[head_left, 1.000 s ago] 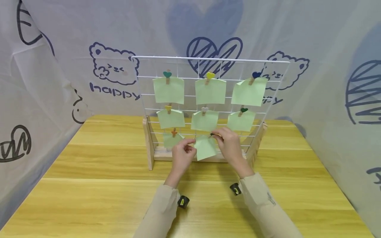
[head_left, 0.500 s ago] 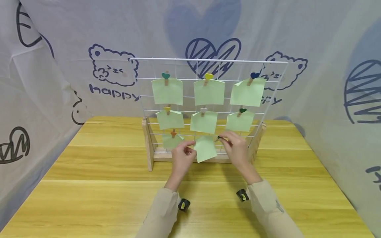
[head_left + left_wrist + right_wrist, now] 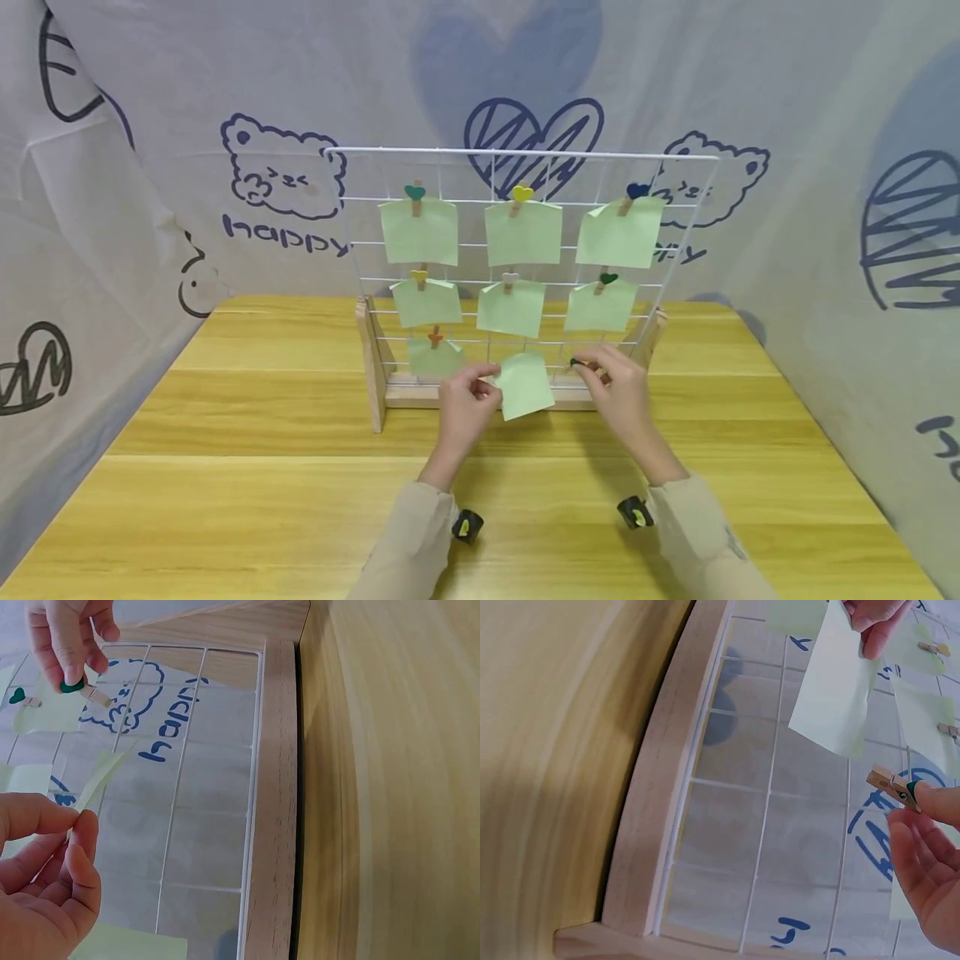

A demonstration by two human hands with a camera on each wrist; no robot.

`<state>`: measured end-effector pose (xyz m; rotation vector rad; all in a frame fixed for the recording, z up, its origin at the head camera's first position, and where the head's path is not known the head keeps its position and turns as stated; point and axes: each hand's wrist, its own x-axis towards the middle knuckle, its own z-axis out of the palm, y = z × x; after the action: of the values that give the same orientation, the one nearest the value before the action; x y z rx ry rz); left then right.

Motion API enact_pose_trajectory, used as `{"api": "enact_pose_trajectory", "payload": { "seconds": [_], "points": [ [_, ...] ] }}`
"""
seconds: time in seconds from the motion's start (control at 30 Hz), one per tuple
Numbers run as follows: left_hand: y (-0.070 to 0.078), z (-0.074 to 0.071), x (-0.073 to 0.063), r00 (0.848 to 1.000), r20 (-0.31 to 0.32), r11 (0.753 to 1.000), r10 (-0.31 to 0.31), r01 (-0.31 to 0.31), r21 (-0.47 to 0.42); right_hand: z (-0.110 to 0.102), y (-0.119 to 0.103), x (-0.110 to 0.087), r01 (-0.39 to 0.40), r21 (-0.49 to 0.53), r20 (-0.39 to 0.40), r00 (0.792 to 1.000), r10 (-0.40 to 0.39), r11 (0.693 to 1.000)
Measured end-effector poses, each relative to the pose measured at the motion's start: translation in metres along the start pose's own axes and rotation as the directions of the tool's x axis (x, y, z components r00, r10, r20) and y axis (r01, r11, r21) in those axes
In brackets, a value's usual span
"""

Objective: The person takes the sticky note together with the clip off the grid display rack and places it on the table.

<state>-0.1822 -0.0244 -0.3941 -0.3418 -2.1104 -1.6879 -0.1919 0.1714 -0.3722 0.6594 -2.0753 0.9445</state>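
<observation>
My left hand [image 3: 467, 404] pinches the left edge of a pale green paper note [image 3: 524, 386], held tilted in front of the rack's bottom row. Thumb and forefinger of my right hand [image 3: 619, 392] grip a small wooden clothespin [image 3: 892, 784] with a dark green ornament, to the right of that note and apart from it. Behind both hands stands a white wire grid rack [image 3: 525, 153] on a wooden base [image 3: 408, 398]. Other green notes hang on it in rows from clothespins, such as one with a yellow heart [image 3: 522, 193]. An orange-topped clothespin [image 3: 435, 337] holds the note at lower left.
The rack stands on a wood-grain table [image 3: 247, 500]. A printed cloth [image 3: 187, 75] with bears and hearts hangs behind and at the sides. Black wrist-camera pieces [image 3: 636, 512] sit beside both sleeves.
My right hand has drawn away from the note, rightward and slightly down, with the clothespin. The left hand and its note have shifted slightly down and right.
</observation>
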Motion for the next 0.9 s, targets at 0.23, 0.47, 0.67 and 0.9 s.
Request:
{"api": "enact_pose_trajectory", "payload": {
  "seconds": [0.23,0.47,0.67,0.9],
  "points": [
    [0.001,0.007,-0.002,0.999,0.039,0.999,-0.038,0.038,-0.012,-0.012,-0.003,-0.009,-0.102,0.112,0.016,0.995,0.101,0.988],
    [0.001,0.015,-0.005,0.996,0.080,0.999,-0.045,0.046,-0.009,-0.028,-0.021,-0.009,-0.168,0.136,0.032,0.986,0.165,0.976],
    [0.002,0.020,-0.007,0.993,0.107,0.999,-0.039,0.041,-0.015,-0.030,0.003,-0.024,-0.233,0.168,0.061,0.972,0.226,0.958],
    [0.001,0.027,-0.010,0.988,0.146,0.998,-0.048,0.053,-0.032,-0.039,0.014,-0.034,-0.386,0.201,0.106,0.922,0.372,0.900]
  ]
}}
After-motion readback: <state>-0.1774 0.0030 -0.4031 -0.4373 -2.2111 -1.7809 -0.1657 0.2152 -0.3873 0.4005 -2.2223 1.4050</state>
